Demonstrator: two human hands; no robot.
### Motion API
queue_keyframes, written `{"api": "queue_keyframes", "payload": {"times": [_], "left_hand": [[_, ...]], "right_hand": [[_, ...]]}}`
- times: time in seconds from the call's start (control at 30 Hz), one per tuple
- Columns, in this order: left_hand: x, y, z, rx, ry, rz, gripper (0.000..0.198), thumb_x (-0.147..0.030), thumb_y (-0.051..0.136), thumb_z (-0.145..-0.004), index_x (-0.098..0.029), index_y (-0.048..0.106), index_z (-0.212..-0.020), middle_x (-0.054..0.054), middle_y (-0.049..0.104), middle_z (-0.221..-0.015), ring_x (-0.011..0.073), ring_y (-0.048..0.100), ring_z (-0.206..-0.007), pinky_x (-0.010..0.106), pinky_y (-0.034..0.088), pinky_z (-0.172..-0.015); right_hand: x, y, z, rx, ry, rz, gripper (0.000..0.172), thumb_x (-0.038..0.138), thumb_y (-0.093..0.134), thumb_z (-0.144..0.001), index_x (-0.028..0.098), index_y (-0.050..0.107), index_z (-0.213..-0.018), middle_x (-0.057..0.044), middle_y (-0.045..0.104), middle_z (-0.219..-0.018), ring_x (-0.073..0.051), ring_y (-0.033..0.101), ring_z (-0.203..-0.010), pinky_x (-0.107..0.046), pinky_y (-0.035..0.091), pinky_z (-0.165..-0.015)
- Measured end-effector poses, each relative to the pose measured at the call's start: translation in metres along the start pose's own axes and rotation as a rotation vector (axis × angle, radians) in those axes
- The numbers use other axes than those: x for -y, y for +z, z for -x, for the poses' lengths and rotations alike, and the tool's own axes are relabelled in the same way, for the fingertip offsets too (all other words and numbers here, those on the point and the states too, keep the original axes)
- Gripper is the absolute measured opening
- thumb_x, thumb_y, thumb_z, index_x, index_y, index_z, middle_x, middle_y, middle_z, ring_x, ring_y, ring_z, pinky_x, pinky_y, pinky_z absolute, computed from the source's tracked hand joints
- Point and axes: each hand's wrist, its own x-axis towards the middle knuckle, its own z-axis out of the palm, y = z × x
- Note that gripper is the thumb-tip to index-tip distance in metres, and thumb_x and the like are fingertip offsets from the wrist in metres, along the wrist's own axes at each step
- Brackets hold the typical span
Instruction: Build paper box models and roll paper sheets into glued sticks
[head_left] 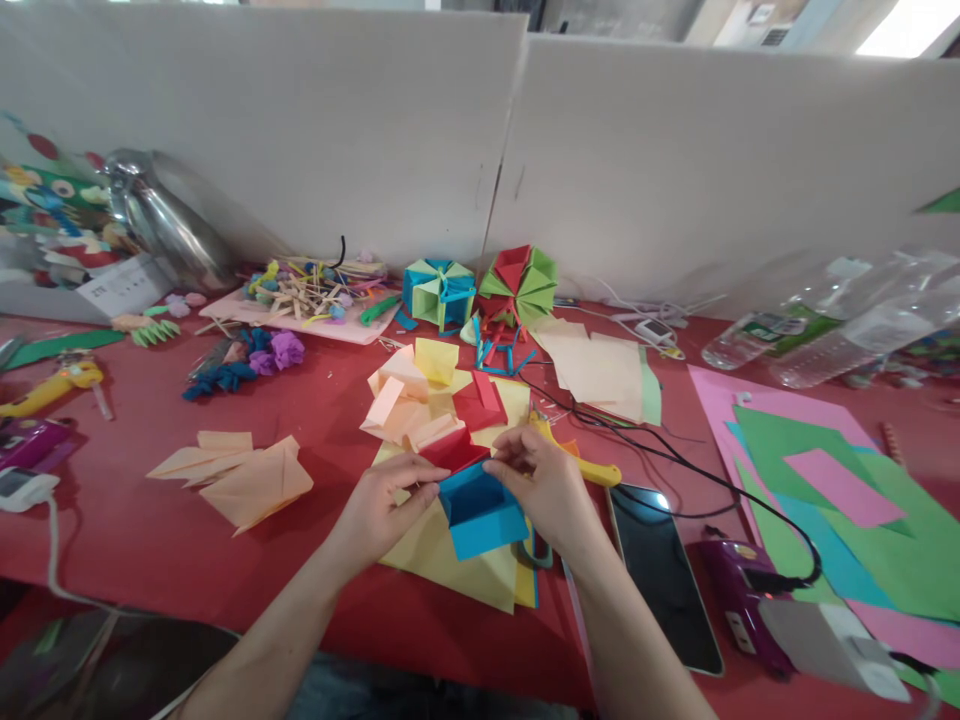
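A blue folded paper box (489, 535) is held above yellow paper sheets (435, 570) in the middle of the table. My left hand (384, 505) pinches its upper left corner, where a red folded paper piece (454, 450) meets the blue one. At the upper right corner, my right hand (546, 490) grips the blue box between thumb and fingertips. Whether the red piece is joined to the blue box I cannot tell. Just behind lie peach folded papers (397, 395) and another red folded piece (480, 402). Yellow-handled scissors (596, 470) are partly hidden by my right hand.
A phone (664, 575) and a purple power strip (742, 600) with black cables lie at right. Beyond them are coloured sheets (877, 500) and plastic bottles (847, 320). Folded paper wheels (440, 292) stand at the back. Peach paper (255, 480) and a metal jug (169, 220) are leftward.
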Motion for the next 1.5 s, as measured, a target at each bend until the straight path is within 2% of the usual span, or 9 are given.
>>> {"api": "queue_keyframes", "payload": {"times": [0.13, 0.27, 0.5, 0.73, 0.9, 1.03, 1.13, 1.5], "left_hand": [[0.001, 0.0, 0.0, 0.007, -0.011, 0.0, 0.021, -0.021, 0.052, -0.084, -0.023, 0.066, -0.099, 0.003, 0.064, -0.087, 0.0146, 0.059, -0.082, 0.026, 0.046, -0.073], [0.001, 0.0, 0.001, 0.013, -0.022, -0.011, 0.021, -0.021, 0.052, -0.084, -0.023, 0.067, -0.099, 0.003, 0.064, -0.088, 0.0151, 0.059, -0.083, 0.026, 0.046, -0.073], [-0.001, 0.0, 0.002, 0.015, -0.021, -0.023, 0.019, -0.021, 0.051, -0.083, -0.022, 0.066, -0.095, 0.003, 0.063, -0.086, 0.014, 0.059, -0.08, 0.025, 0.046, -0.072], [-0.008, 0.0, 0.0, 0.0, -0.011, -0.067, 0.017, -0.018, 0.049, -0.082, -0.02, 0.065, -0.09, 0.002, 0.062, -0.081, 0.0123, 0.057, -0.071, 0.024, 0.046, -0.065], [-0.015, 0.001, -0.001, -0.009, 0.006, -0.253, 0.013, -0.021, 0.051, -0.081, -0.02, 0.063, -0.088, 0.001, 0.063, -0.081, 0.0138, 0.055, -0.071, 0.026, 0.046, -0.064], [-0.02, 0.006, -0.007, -0.041, 0.133, -0.539, 0.021, -0.035, 0.059, -0.079, -0.021, 0.065, -0.094, 0.003, 0.065, -0.084, 0.0207, 0.052, -0.084, 0.035, 0.043, -0.074], [-0.022, 0.011, -0.012, -0.036, 0.18, -0.668, 0.018, -0.032, 0.056, -0.081, -0.021, 0.068, -0.091, 0.004, 0.065, -0.08, 0.0215, 0.049, -0.084, 0.035, 0.041, -0.074], [-0.022, 0.015, -0.013, -0.013, 0.21, -0.704, 0.023, -0.024, 0.048, -0.086, -0.019, 0.068, -0.077, 0.003, 0.063, -0.068, 0.0195, 0.048, -0.076, 0.034, 0.041, -0.072]], "right_hand": [[0.0, -0.001, 0.0, 0.015, -0.088, 0.066, 0.013, 0.016, 0.061, -0.073, 0.021, 0.064, -0.085, -0.001, 0.059, -0.078, -0.014, 0.057, -0.07, -0.026, 0.044, -0.062], [0.001, -0.003, -0.001, 0.065, -0.112, 0.124, 0.017, 0.015, 0.06, -0.075, 0.022, 0.068, -0.087, -0.001, 0.056, -0.077, -0.013, 0.055, -0.065, -0.026, 0.043, -0.06], [0.01, -0.008, -0.006, 0.173, -0.148, 0.203, 0.013, 0.011, 0.061, -0.074, 0.02, 0.068, -0.079, 0.0, 0.056, -0.077, -0.012, 0.054, -0.067, -0.025, 0.042, -0.061], [0.015, -0.009, -0.006, 0.186, -0.163, 0.251, 0.012, 0.01, 0.06, -0.074, 0.019, 0.067, -0.072, 0.0, 0.055, -0.074, -0.012, 0.054, -0.067, -0.023, 0.041, -0.06], [0.016, -0.008, -0.004, 0.19, -0.164, 0.265, 0.011, 0.01, 0.059, -0.075, 0.019, 0.066, -0.072, 0.001, 0.055, -0.074, -0.011, 0.054, -0.065, -0.023, 0.04, -0.059], [0.018, -0.006, -0.002, 0.183, -0.169, 0.278, 0.011, 0.01, 0.06, -0.074, 0.019, 0.065, -0.07, 0.001, 0.054, -0.073, -0.012, 0.053, -0.064, -0.024, 0.04, -0.058], [0.018, -0.004, 0.0, 0.164, -0.177, 0.273, 0.011, 0.011, 0.059, -0.075, 0.018, 0.066, -0.07, 0.0, 0.054, -0.073, -0.012, 0.053, -0.065, -0.024, 0.04, -0.06], [0.012, -0.001, 0.004, 0.123, -0.193, 0.271, 0.013, 0.009, 0.058, -0.075, 0.018, 0.066, -0.07, 0.0, 0.053, -0.072, -0.012, 0.053, -0.064, -0.023, 0.039, -0.059]]}}
